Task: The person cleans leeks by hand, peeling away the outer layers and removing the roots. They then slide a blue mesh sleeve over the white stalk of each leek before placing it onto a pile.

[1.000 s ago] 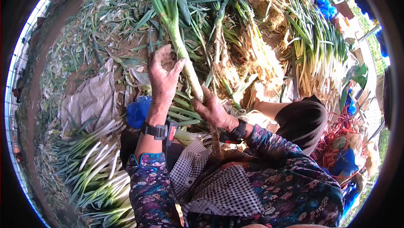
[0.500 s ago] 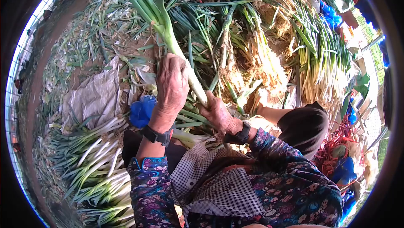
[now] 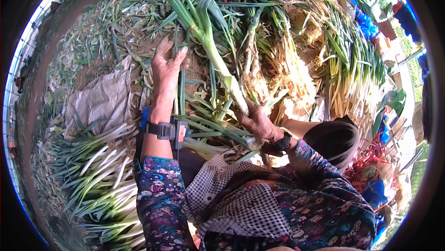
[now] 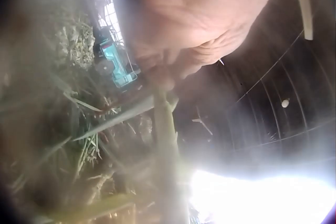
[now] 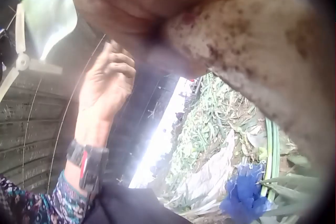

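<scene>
My right hand (image 3: 262, 123) grips a thick green onion (image 3: 218, 63) low on its pale shaft, with the green leaves slanting up to the left. Close up in the right wrist view, that hand is against a pale shaft (image 5: 257, 45) speckled brown. My left hand (image 3: 166, 68) is raised to the left of the onion, apart from it, thumb out and fingers loosely bent. The right wrist view shows the same left hand (image 5: 107, 85) with nothing visible in it. A green stalk (image 4: 167, 140) runs below the left fingers in the blurred left wrist view.
Peeled green onions (image 3: 111, 172) lie in a pile at lower left, beside a crumpled whitish sheet (image 3: 102, 98). Unpeeled onions with dry roots (image 3: 292, 65) and a stack of them (image 3: 352, 65) lie at upper right. Red strings (image 3: 371, 163) lie right of the knee.
My left hand closed over the onion's shaft half a second ago, then came away to the left. My right hand, still gripping the onion, moved right and slightly down.
</scene>
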Demonstrator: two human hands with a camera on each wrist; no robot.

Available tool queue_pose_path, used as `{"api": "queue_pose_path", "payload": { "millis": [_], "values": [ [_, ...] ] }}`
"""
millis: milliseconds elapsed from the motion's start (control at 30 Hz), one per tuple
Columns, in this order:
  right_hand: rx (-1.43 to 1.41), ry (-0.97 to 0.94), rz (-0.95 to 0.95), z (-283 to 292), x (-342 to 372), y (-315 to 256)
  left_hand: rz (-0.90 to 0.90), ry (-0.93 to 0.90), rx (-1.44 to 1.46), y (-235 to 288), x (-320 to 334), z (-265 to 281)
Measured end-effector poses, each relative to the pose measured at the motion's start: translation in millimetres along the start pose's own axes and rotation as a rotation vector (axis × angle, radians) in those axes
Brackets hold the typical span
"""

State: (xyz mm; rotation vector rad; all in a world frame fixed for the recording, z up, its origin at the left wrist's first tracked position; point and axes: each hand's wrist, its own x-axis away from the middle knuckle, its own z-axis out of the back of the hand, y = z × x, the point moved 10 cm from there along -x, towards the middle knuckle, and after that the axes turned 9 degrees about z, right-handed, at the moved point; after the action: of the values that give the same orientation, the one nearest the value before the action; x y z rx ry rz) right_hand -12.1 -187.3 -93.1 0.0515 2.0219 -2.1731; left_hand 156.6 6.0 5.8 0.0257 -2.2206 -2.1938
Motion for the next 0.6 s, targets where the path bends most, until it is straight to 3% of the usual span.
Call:
{"api": "queue_pose_path", "payload": {
  "millis": [133,200,267,333,367,433,467,533,600],
  "values": [
    [-0.023,-0.06,-0.07,-9.2,21.3,-6.7,0.03,-0.209,0.095,-7.2,-8.9,-21.3],
    [-0.016,-0.044,-0.074,-3.0,24.9,-0.1,0.182,-0.091,0.038,-13.3,-17.1,9.5],
    [-0.005,-0.011,-0.083,8.0,30.9,11.5,-0.06,0.22,0.295,13.8,-26.7,76.2],
    [-0.041,0.007,-0.103,12.0,33.2,20.0,-0.026,0.414,0.374,7.7,-27.0,132.6],
    [-0.059,0.011,-0.087,11.1,30.2,11.4,-0.014,0.404,0.368,-2.0,-34.2,139.2],
    [-0.105,-0.013,-0.122,9.0,28.1,19.1,-0.27,0.308,-0.837,1.5,-37.4,105.3],
    [-0.127,-0.006,-0.155,8.6,27.5,26.4,-0.516,0.339,-1.113,24.4,2.8,53.6],
    [-0.153,0.074,-0.086,8.4,20.2,15.0,-0.35,-0.114,-1.106,16.9,31.2,-5.6],
    [-0.12,0.09,-0.114,8.0,18.5,8.1,-0.199,-0.218,-0.653,-6.3,35.7,-25.3]
  ]
}}
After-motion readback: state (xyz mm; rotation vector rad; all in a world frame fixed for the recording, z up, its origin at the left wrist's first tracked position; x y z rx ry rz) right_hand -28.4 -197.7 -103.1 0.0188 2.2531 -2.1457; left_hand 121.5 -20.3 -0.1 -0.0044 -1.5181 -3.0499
